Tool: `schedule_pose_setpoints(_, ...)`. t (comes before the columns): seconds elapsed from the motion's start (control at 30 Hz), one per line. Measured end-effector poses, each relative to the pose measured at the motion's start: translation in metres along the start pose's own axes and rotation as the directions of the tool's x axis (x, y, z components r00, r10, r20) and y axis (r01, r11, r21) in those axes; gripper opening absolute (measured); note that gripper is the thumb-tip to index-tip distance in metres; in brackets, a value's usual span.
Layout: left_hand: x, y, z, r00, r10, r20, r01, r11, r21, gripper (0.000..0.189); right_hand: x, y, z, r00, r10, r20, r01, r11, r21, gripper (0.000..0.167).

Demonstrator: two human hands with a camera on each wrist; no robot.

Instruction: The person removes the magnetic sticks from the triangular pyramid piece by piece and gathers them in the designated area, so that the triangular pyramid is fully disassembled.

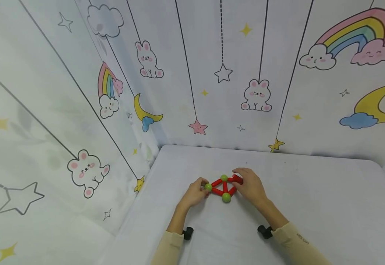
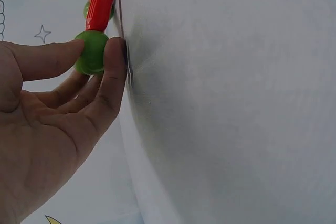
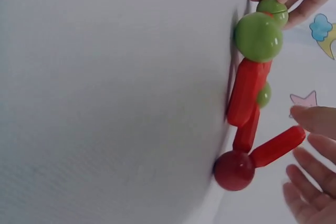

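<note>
Rod-and-ball frame [image 1: 225, 187], left part of the table [image 1: 311, 206].
I see the left hand [image 1: 194, 194] pinching the left green ball [image 1: 208, 187] — the right hand [image 1: 252, 186] loose-fingered around the raised rod [image 3: 278, 147] (a brush could unseat it).

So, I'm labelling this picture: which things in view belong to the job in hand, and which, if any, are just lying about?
Part of the job:
- green balls, one pinched by the left hand
- red rods
- red ball, near the right hand

Just surroundings:
- table
- cartoon-print curtain
- black wrist cameras
</note>
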State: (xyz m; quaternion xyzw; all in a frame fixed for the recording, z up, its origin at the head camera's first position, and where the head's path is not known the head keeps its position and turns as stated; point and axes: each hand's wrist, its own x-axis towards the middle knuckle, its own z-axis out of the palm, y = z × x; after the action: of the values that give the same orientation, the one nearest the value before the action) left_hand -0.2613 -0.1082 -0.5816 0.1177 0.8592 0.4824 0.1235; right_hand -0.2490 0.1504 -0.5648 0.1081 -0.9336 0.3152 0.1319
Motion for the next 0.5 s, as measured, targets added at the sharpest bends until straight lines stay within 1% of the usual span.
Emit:
schedule_pose_setpoints(0.07, -0.001, 0.002, 0.001, 1.0, -0.002, -0.007, 0.003, 0.999, 0.034, 0.031, -0.001, -0.005, -0.001, 0.997, -0.061, -0.04, 0.062, 0.998, 0.022, 0.046)
schedule_pose_setpoints(0.13, -0.001, 0.003, 0.001, 1.0, 0.002, -0.017, -0.001, 0.997, 0.08, 0.031, -0.003, -0.01, -0.001, 0.99, -0.125, -0.065, 0.128, 0.991, 0.042, 0.042)
schedule_pose_setpoints(0.27, -0.003, 0.004, 0.003, 0.999, 0.024, -0.036, -0.019, 0.988, 0.151, 0.03, -0.005, -0.017, 0.001, 0.971, -0.223, -0.084, 0.228, 0.972, 0.062, 0.038)
schedule_pose_setpoints(0.33, -0.004, 0.004, 0.004, 0.999, 0.036, -0.04, -0.029, 0.986, 0.162, 0.029, -0.006, -0.021, 0.003, 0.961, -0.261, -0.089, 0.268, 0.961, 0.072, 0.037)
schedule_pose_setpoints(0.43, -0.005, 0.003, 0.005, 0.998, 0.05, -0.04, -0.042, 0.984, 0.173, 0.029, -0.008, -0.027, 0.005, 0.953, -0.297, -0.069, 0.302, 0.949, 0.088, 0.037)
schedule_pose_setpoints(0.5, -0.005, 0.004, 0.005, 0.998, 0.058, -0.039, -0.05, 0.982, 0.183, 0.03, -0.01, -0.03, 0.008, 0.955, -0.296, -0.026, 0.297, 0.951, 0.087, 0.036)
